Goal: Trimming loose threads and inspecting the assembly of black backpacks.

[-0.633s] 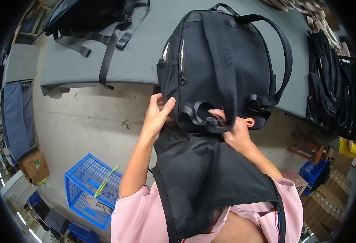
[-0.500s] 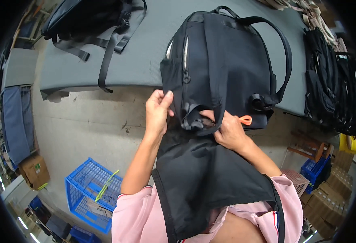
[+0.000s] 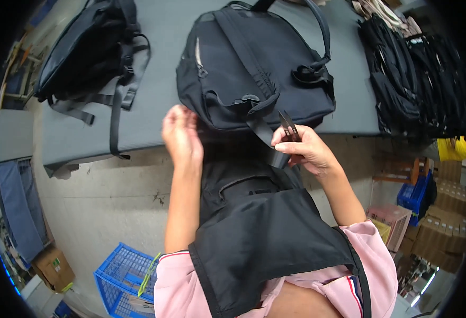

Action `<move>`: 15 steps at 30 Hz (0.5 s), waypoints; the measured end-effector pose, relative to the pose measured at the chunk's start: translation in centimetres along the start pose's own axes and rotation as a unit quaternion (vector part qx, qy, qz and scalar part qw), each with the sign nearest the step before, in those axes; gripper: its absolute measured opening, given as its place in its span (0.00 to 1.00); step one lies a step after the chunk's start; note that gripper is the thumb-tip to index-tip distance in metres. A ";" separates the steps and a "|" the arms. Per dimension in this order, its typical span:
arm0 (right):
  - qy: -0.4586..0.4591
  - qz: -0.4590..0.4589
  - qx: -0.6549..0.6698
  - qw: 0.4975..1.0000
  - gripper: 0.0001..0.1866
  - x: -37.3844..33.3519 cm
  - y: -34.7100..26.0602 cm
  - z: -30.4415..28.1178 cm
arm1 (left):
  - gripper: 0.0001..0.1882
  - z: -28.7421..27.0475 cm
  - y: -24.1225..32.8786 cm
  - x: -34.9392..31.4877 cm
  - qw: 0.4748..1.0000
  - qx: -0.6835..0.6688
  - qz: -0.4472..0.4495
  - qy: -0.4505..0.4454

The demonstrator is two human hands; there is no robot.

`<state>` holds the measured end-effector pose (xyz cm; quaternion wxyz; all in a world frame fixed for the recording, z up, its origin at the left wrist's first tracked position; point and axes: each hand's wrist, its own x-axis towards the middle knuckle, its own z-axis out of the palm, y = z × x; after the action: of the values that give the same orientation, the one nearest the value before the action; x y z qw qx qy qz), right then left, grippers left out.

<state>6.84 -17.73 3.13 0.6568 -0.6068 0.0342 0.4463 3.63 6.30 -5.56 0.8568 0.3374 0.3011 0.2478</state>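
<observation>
The person's right hand (image 3: 306, 151) holds a small pair of black scissors (image 3: 288, 126), blades pointing up and away from the body, and pinches the loose end of a dark strap (image 3: 260, 129) between thumb and fingers. The left hand (image 3: 182, 137) is raised at the lower left corner of a black backpack (image 3: 296, 79), its fingers bent; whether they grip the fabric cannot be told.

The backpack lies on a grey table (image 3: 159, 79), its bottom at the near edge, in front of the person. Its shoulder straps face up, and the pinched strap runs from a buckle (image 3: 248, 100) near the bag's bottom toward the right hand. A pale zip shows on its left side.

To the left on the table sits another dark bag (image 3: 87, 50) with straps trailing over the edge. At the right, several black bags (image 3: 402, 79) are bunched together. The person wears a black apron (image 3: 265, 233) over a pink shirt (image 3: 182, 281). On the floor, lower left, stands a blue crate (image 3: 124, 265).
</observation>
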 end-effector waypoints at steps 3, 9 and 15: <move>0.009 -0.063 0.141 0.988 0.06 -0.4 0.2 0.0 | 0.07 1.8 2.4 -5.3 0.962 0.185 0.201 -0.027; -0.022 -0.104 0.174 0.979 0.08 -0.3 -1.5 2.5 | 0.33 0.7 0.8 -9.6 0.808 0.170 -0.362 -0.432; 0.037 -0.163 -0.134 0.977 0.05 -1.9 0.3 2.5 | 0.27 2.1 1.0 -10.6 0.903 0.060 -0.321 -0.280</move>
<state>4.29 -16.73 4.70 0.6320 -0.7024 -0.1009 0.3116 -2.51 -0.63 0.10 0.9172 0.3284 0.1551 -0.1639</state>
